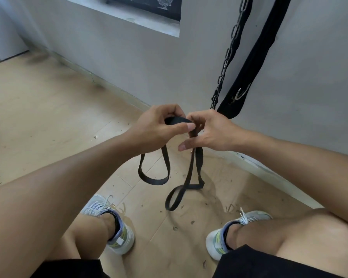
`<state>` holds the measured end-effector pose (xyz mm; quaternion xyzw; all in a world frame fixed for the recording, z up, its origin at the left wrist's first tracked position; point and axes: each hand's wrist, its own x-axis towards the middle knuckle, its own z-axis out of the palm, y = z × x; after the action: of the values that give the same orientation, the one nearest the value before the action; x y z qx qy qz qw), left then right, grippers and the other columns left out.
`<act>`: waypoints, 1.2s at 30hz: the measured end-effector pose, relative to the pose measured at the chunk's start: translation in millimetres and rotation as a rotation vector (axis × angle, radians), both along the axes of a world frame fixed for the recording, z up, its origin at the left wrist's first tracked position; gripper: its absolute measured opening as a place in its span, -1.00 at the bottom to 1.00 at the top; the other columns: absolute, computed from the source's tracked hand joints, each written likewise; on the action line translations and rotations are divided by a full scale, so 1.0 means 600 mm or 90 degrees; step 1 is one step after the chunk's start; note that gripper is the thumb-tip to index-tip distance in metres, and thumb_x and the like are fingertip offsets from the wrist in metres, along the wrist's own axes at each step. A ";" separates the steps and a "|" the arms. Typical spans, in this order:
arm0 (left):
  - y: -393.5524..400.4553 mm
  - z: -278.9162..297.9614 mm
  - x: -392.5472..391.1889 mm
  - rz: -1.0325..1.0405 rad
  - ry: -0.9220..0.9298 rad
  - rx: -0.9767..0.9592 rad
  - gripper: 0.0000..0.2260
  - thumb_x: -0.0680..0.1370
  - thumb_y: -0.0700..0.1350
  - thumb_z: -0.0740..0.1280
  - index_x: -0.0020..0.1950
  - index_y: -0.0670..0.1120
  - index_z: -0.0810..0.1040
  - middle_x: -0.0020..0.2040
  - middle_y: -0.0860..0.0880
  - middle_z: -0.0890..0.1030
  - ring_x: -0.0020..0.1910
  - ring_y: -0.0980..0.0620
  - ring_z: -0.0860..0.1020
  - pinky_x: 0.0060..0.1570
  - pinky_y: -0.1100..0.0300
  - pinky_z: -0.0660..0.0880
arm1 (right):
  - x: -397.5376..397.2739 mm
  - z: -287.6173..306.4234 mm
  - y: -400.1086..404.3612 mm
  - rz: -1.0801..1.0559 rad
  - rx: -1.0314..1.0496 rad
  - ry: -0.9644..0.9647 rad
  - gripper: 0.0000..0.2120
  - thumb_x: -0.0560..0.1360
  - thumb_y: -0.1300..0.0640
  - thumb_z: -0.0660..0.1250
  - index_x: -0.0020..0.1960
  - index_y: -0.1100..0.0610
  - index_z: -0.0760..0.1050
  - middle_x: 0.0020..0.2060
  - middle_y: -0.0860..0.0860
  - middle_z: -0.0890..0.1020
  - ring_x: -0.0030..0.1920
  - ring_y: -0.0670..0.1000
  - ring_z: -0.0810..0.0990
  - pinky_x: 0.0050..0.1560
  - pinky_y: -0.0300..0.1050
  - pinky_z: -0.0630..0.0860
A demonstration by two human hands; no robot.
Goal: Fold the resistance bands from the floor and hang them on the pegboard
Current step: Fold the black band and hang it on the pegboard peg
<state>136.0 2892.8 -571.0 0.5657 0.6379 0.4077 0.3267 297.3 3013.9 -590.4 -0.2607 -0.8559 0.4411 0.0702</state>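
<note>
Grey wall [129,63], pale wood floor [38,117], dark recessed window [149,5], white cabinet [2,37]

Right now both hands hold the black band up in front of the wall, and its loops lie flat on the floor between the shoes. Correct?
Not quite. The head view shows the left hand and right hand holding the black band, but its loops hang in the air above the floor, not flat on it.

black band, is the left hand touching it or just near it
Touching. The head view shows the left hand pinching the top fold of the black band between thumb and curled fingers.
</note>
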 end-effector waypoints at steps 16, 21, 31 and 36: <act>-0.002 0.001 0.001 0.043 -0.002 -0.074 -0.69 0.49 0.16 0.48 -0.10 -0.09 0.64 -0.34 -0.02 0.51 -0.33 0.01 0.46 -0.22 0.06 0.38 | -0.006 -0.013 0.005 0.036 0.040 -0.028 -0.85 0.57 -0.15 0.41 0.10 -0.15 0.59 -0.05 0.11 0.67 0.01 0.18 0.64 0.14 0.25 0.58; -0.002 0.010 0.004 0.055 0.066 -0.014 -0.73 0.55 0.11 0.45 -0.18 -0.08 0.65 -0.42 0.05 0.48 -0.41 0.07 0.43 -0.34 0.18 0.33 | -0.004 -0.011 0.005 -0.005 -0.009 0.026 -0.85 0.40 -0.11 0.61 -0.14 -0.17 0.65 -0.26 0.04 0.66 -0.19 0.11 0.59 -0.03 0.09 0.55; -0.002 0.009 0.007 0.038 0.121 -0.004 -0.69 0.57 0.09 0.42 -0.21 -0.12 0.63 -0.49 0.08 0.35 -0.51 0.13 0.32 -0.45 0.26 0.25 | 0.005 -0.010 0.015 0.003 0.019 -0.019 -0.79 0.34 -0.08 0.66 -0.18 -0.24 0.63 -0.40 -0.17 0.50 -0.37 -0.16 0.46 -0.19 -0.13 0.48; -0.001 0.012 0.005 0.065 -0.009 0.024 -0.66 0.55 0.13 0.40 -0.26 -0.10 0.56 -0.37 -0.03 0.37 -0.35 -0.03 0.42 -0.23 0.00 0.43 | 0.005 -0.011 0.013 -0.012 0.010 -0.034 -0.77 0.40 -0.08 0.62 -0.03 -0.05 0.68 -0.14 -0.06 0.72 -0.11 -0.11 0.70 0.10 -0.04 0.66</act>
<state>139.0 2892.2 -564.0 0.5359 0.6557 0.4399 0.2991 300.0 3021.4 -596.9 -0.2801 -0.8582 0.4268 0.0539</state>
